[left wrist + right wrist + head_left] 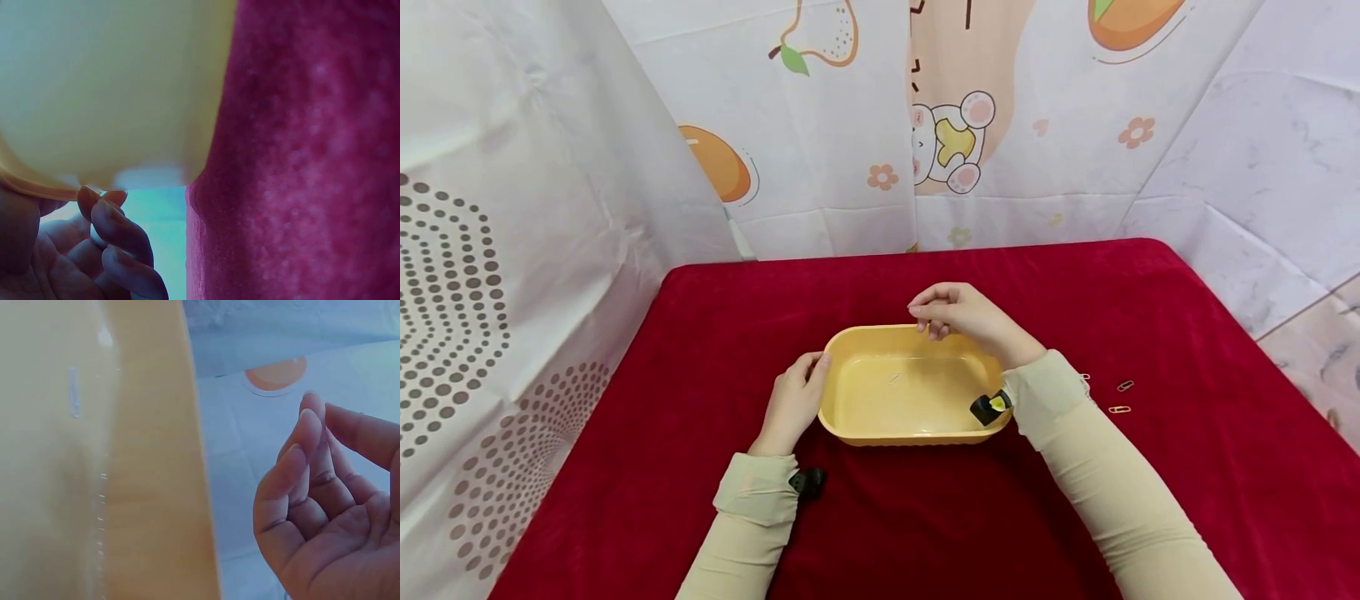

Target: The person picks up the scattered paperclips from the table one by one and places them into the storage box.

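Observation:
A shallow yellow plastic tray (880, 408) stands on the red cloth. My left hand (797, 396) grips its left end, thumb over the rim and fingers curled against the outside. In the left wrist view those fingers (122, 231) touch the tray just under its edge. A pale paper clip (894, 379) lies on the tray floor, and it shows in the right wrist view as a small whitish clip (74, 392). Over the tray's far rim hovers my right hand (962, 315), its fingers loosely bent and the thumb close to the index fingertip. Nothing is visible between them.
To the right of the tray, partly behind the right sleeve, lie several paper clips: a dark one (1124, 386), a yellow one (1120, 409) and a whitish one (1085, 377). Red cloth (700, 350) covers the table. Patterned curtains (820, 167) hang behind and beside it.

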Available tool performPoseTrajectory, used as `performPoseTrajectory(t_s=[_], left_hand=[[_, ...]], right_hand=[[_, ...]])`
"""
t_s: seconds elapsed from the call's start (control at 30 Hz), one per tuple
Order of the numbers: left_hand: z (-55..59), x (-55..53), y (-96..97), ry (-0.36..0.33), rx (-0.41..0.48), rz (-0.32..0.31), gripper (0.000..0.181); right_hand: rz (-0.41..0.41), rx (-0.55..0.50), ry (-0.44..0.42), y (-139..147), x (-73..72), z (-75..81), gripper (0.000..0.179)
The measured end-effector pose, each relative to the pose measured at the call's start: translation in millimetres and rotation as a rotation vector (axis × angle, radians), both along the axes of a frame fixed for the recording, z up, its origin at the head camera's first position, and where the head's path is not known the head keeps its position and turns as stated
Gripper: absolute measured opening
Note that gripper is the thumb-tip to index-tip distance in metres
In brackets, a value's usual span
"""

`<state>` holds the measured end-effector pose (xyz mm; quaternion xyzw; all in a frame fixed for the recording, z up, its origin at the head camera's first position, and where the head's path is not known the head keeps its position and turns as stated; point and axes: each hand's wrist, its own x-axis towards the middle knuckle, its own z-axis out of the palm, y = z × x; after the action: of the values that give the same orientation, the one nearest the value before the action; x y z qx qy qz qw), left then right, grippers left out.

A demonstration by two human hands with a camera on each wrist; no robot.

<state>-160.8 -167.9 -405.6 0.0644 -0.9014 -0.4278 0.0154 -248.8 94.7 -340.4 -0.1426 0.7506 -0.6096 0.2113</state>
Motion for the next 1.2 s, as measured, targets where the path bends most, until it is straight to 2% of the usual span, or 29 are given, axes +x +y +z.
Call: performPoseTrajectory(t_s=[0.27, 0.6, 0.77, 1.0, 1.2], left_hand=[[0.0, 1.0, -0.9, 0.001, 0.002, -0.001, 0.049], [-0.6, 0.9, -1.1, 0.011, 0.006, 0.0, 0.05], [-0.6, 0.2, -0.3, 0.004, 0.009, 0.002, 0.05], [-1.1, -0.4, 0.1, 0.001, 0.012, 0.0, 0.05], [-0.5, 0.7, 0.1, -0.001, 0.004, 0.001, 0.049]], right_hand=[[-0.074, -0.061, 0.04, 15.6, 10.6, 14.8, 0.023], [-0.133, -0.073, 0.079, 41.6, 25.9, 20.8, 0.013], [-0.141, -0.12, 0.079, 54.6, 29.8, 19.9, 0.007], [-0.156, -0.16, 0.067, 72.2, 33.3, 15.0, 0.006], [-0.175, -0.143, 0.068, 84.5, 37.0, 10.1, 0.006]])
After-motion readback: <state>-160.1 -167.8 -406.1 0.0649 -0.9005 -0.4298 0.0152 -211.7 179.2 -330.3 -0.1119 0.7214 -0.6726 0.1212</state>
